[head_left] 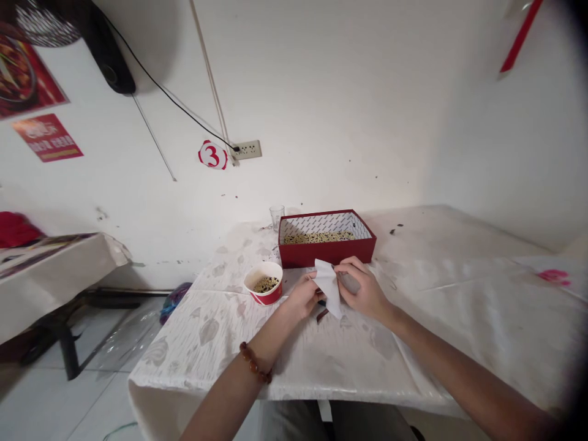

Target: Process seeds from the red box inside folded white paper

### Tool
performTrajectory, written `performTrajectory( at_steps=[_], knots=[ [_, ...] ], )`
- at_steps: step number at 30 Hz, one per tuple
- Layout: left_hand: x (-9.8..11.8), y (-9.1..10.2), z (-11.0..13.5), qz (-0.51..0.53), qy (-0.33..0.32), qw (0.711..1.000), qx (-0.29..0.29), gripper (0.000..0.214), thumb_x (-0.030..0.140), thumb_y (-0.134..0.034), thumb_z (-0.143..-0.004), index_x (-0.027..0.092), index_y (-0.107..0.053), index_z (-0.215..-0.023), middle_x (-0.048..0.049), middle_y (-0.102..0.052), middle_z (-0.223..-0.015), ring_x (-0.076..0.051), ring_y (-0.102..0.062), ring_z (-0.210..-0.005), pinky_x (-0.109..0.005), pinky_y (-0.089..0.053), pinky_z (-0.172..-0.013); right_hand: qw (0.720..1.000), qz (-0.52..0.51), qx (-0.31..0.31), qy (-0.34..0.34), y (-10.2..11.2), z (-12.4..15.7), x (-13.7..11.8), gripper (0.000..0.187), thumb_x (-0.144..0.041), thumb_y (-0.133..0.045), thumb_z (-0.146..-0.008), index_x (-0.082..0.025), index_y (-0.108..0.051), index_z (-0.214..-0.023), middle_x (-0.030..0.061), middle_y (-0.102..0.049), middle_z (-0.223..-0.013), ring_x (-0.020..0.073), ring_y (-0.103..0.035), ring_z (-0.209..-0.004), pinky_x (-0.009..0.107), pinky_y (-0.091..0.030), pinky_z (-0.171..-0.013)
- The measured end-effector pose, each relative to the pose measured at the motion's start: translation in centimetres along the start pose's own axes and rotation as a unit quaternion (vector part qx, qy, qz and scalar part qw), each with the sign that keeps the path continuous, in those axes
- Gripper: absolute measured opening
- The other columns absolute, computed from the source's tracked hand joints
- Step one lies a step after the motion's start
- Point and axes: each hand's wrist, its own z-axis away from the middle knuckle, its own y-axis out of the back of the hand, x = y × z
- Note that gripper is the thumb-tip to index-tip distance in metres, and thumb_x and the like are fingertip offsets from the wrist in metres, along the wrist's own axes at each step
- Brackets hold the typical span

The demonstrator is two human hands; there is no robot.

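Observation:
In front of the box, a thin white sheet (327, 286), like paper or tissue, is pinched between my two hands above the table. My left hand (303, 295) grips its left side with closed fingers, partly hidden. On the other side, my right hand (362, 288) has thumb and fingers closed at the sheet's edge. Just beyond them stands an open dark red box (326, 254) with a patterned white lining, holding pale and dark grains (316, 237). A white and red paper bowl (267, 299) with similar grains sits left of my left hand. A small dark scrap (322, 315) lies beneath the sheet.
A clear drinking glass (277, 215) stands behind the box's left end. Small dark bits (395, 229) lie to the right, on the patterned white tablecloth (206, 361). A wall socket (248, 149) with a black cable is above, and another table (55, 269) is at left.

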Motion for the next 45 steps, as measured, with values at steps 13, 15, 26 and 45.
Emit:
performTrajectory(
  at_steps=[13, 15, 26, 45],
  knots=[
    [-1.3, 0.8, -1.2, 0.006, -0.001, 1.0, 0.01, 0.03, 0.024, -0.09, -0.047, 0.016, -0.07, -0.069, -0.0005, -0.064, -0.066, -0.012, -0.054, -0.061, -0.026, -0.043, -0.061, 1.0, 0.001, 0.018, 0.011, 0.1, -0.1, 0.1, 0.015, -0.016, -0.063, -0.094, -0.026, -0.064, -0.104, 0.007, -0.061, -0.103, 0.0251, -0.064, -0.094, 0.042, -0.057, -0.082],
    [-1.4, 0.7, -1.2, 0.011, -0.005, 0.999, 0.034, 0.034, 0.021, -0.091, -0.045, 0.017, -0.07, -0.071, -0.0007, -0.066, -0.068, -0.013, -0.057, -0.064, -0.028, -0.046, -0.064, 1.0, 0.0, 0.02, 0.013, 0.1, -0.2, 0.1, 0.014, -0.016, -0.063, -0.093, -0.026, -0.063, -0.103, 0.0067, -0.062, -0.103, 0.0248, -0.064, -0.093, 0.042, -0.057, -0.082],
    [-1.0, 0.8, -0.9, -0.04, -0.001, 0.999, -0.027, 0.04, 0.035, -0.101, -0.045, 0.016, -0.073, -0.066, -0.0043, -0.071, -0.067, -0.012, -0.056, -0.058, -0.025, -0.043, -0.062, 0.999, -0.016, 0.002, 0.037, 0.6, 0.0, 0.0, 0.022, -0.017, -0.064, -0.092, -0.027, -0.065, -0.111, 0.0081, -0.063, -0.105, 0.0266, -0.065, -0.095, 0.042, -0.058, -0.081],
    [-1.5, 0.8, -1.0, 0.033, 0.015, 0.998, 0.051, 0.036, 0.018, -0.093, -0.052, 0.019, -0.066, -0.076, 0.001, -0.069, -0.073, -0.014, -0.062, -0.065, -0.027, -0.048, -0.065, 0.999, -0.009, 0.016, 0.032, 0.6, -0.1, -0.2, 0.02, -0.014, -0.064, -0.092, -0.027, -0.066, -0.107, 0.007, -0.063, -0.102, 0.0253, -0.065, -0.091, 0.042, -0.057, -0.079]
  ],
)
